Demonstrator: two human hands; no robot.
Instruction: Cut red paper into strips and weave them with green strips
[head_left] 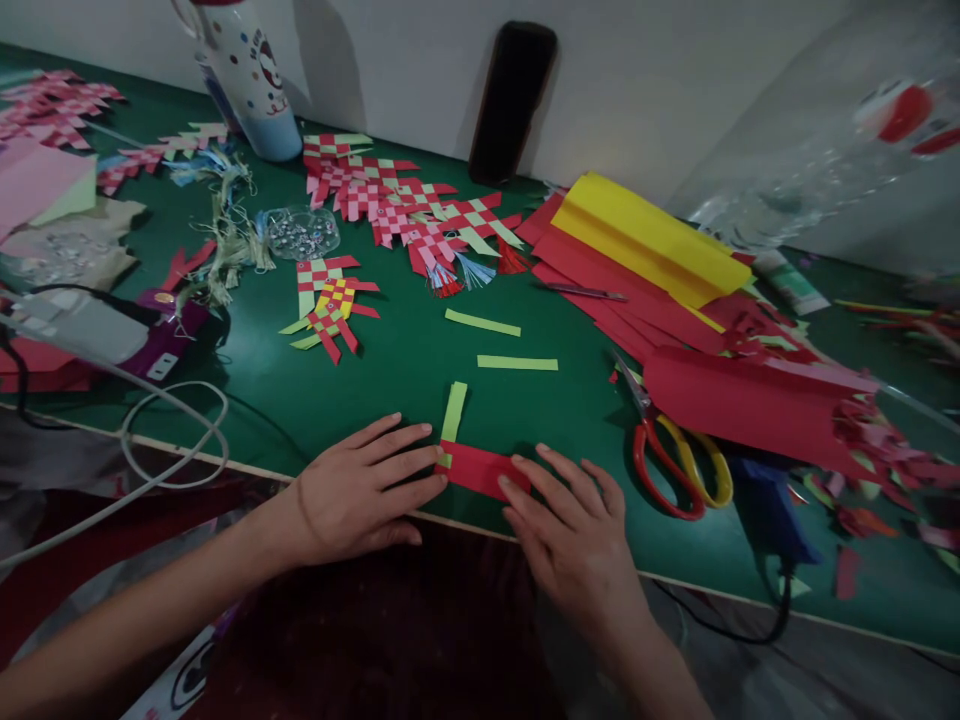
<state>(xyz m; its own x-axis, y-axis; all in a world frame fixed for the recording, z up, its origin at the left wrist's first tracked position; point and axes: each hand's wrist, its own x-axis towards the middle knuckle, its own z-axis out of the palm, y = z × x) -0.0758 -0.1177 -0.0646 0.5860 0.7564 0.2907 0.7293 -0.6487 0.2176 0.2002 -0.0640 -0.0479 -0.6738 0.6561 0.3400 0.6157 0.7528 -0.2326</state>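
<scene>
A short red paper strip (480,468) lies flat near the front edge of the green table (420,360), with a light green paper strip (453,412) running under or into its left end. My left hand (360,490) lies flat with fingers stretched out, fingertips pressing the red strip's left end. My right hand (574,530) is also flat and spread, fingertips touching the strip's right end. Neither hand holds anything.
Two loose green strips (482,322) (517,363) lie beyond. Red-handled scissors (671,465) sit to the right beside red paper sheets (750,405) and yellow paper (645,240). Woven red-and-green pieces (405,205), a bottle (251,75), a phone (512,100) and a white cable (172,430) surround.
</scene>
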